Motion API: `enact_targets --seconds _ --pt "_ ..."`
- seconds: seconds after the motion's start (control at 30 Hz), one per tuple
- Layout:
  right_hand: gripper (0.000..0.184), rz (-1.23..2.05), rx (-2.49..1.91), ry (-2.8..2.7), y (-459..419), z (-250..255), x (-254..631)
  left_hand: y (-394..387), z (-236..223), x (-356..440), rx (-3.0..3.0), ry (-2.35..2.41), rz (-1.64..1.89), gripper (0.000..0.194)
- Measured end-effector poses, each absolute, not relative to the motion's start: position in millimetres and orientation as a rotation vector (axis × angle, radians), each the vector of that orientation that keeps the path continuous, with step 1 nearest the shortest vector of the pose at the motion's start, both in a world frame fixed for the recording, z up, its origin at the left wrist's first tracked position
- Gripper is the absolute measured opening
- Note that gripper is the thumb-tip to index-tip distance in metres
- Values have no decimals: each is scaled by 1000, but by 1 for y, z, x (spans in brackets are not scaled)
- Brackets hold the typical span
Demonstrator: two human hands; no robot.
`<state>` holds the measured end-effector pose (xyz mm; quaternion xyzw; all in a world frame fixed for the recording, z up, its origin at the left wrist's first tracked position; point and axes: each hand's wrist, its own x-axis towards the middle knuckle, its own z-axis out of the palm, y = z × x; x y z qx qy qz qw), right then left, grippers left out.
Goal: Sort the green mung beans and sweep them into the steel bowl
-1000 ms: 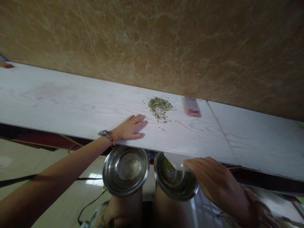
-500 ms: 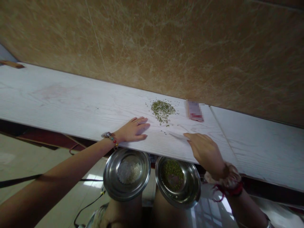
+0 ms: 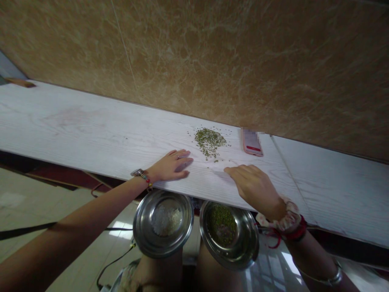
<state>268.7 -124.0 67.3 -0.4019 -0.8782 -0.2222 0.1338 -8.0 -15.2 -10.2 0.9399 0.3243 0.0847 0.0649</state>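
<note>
My left hand lies flat on the white wood-grain counter, fingers spread, holding nothing. My right hand pinches a thin, whitish flat piece, like a card or sheet; its exact kind is unclear. The piece's far end is low over the counter, just below a loose pile of green beans mixed with some pale grains. Below the counter edge, a steel bowl with white grains rests over my left knee. Over the right knee a second steel bowl holds green beans.
A phone lies right of the pile, near the brown marbled wall. At the far left end is a brown wooden piece. A dark cable runs across the tiled floor.
My right hand has moved left along the counter with the flat piece, closer to the beans' lower edge. My left hand stays in place. The view has shifted slightly.
</note>
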Motion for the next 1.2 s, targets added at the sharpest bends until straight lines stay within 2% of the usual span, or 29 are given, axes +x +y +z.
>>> enact_targets --seconds 0.67,0.87,1.2 --pt "31 -427 -1145 -2488 -147 62 284 -18 -6 -7 2828 976 267 45" --pt "30 -317 -1159 -2462 -159 63 297 -20 -6 -7 2892 809 293 36" --pt "31 -229 -1115 -2491 -170 65 298 -23 -3 -5 2949 649 307 35"
